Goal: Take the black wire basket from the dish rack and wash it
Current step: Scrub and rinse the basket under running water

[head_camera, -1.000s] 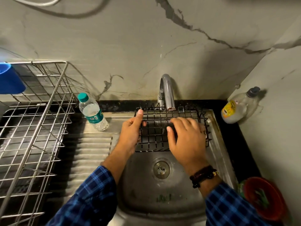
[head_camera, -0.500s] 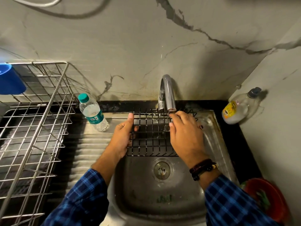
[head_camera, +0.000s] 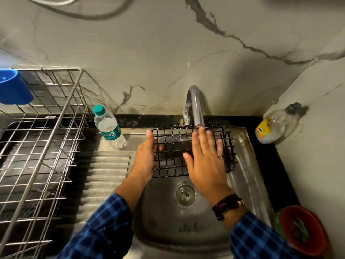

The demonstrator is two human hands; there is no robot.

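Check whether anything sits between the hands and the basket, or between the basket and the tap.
Nothing visible does. The left hand grips the basket by its left edge, the right hand lies flat across its wires, and the basket is held over the sink right under the tap.

Two hands, one black wire basket, two bottles, one faucet, one dish rack, one blue cup

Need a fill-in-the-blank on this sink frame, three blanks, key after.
The left hand grips the black wire basket by its ____ edge.
The right hand lies ____ and flat on the basket under the faucet.
The water bottle has a ____ cap.
Missing: left; open; teal
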